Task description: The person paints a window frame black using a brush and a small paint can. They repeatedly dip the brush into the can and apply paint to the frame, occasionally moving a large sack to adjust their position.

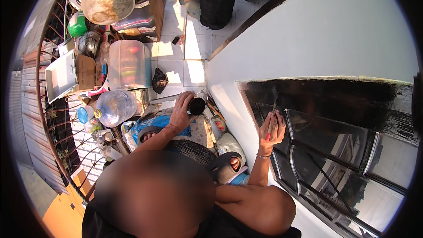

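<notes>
My left hand (178, 113) is wrapped round a small cup of black paint (197, 105), its dark opening facing up. Raised at the right, my right hand (272, 128) grips a paintbrush (275, 102) with a reddish handle; the dark bristles point away from me, up against the window's top beam. That wooden beam (326, 103) is mostly covered in black paint, with streaky, thinner strokes at its right end. Below it lies the dark-framed window (326, 143) with glass panes. The white wall (317, 39) borders the beam.
At the left stand a clear water jug (116, 107), a translucent plastic box (128, 64), a cardboard box (88, 72) and a round basin (108, 2), beside a metal railing (47, 132). A black plastic bag (159, 80) lies on the tiles. Another person (214, 2) sits farther off.
</notes>
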{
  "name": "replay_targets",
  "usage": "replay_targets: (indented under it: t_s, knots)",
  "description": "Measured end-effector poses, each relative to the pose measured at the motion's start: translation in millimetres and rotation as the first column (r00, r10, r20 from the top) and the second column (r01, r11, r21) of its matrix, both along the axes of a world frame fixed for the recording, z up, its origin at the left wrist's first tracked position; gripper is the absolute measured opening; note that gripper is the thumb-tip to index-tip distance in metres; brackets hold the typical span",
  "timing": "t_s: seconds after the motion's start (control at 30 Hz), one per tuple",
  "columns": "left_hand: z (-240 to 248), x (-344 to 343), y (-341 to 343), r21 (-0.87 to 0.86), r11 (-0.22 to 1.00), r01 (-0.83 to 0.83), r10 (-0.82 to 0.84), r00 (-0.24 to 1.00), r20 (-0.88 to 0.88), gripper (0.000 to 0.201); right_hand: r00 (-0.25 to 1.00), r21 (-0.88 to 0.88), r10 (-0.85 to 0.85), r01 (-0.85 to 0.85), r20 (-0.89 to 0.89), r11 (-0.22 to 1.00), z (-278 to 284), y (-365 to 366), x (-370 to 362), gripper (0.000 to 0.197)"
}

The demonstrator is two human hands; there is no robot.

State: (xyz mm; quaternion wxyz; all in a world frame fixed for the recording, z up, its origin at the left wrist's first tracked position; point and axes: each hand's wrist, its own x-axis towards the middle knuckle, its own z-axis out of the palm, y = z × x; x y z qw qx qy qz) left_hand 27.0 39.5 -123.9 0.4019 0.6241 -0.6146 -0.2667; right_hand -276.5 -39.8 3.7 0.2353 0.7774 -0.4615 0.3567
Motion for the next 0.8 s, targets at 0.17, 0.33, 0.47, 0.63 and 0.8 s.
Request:
replay_targets:
  t_s: [0.17,0.33,0.47,0.63,0.8]
  knots:
    - [-1,-6,-6,-0.01,1.0,0.014,-0.014,1.0,-0.015,0.084,0.993,0.137,0.076,-0.088,0.092,0.987,-7,9,13,0.024]
    - [-2,-1,1,0.002,1.0,-0.007,0.008,1.0,-0.015,0.081,0.997,-0.002,-0.04,0.04,0.069,0.999,-12,-4,16,0.024]
    - [-2,-2,-2,-0.004,1.0,0.012,-0.012,1.0,-0.004,0.082,0.986,0.062,-0.049,0.04,0.158,0.997,-24,15,25,0.026]
    - [-1,-2,0,0.021,1.0,0.018,-0.018,1.0,-0.007,0.083,0.948,0.114,-0.191,0.167,0.255,0.979,-25,26,40,0.015]
    - [-1,-2,-2,0.024,1.0,0.016,-0.015,1.0,-0.016,0.082,0.462,0.509,-0.411,-0.106,0.786,0.854,-36,41,70,0.033]
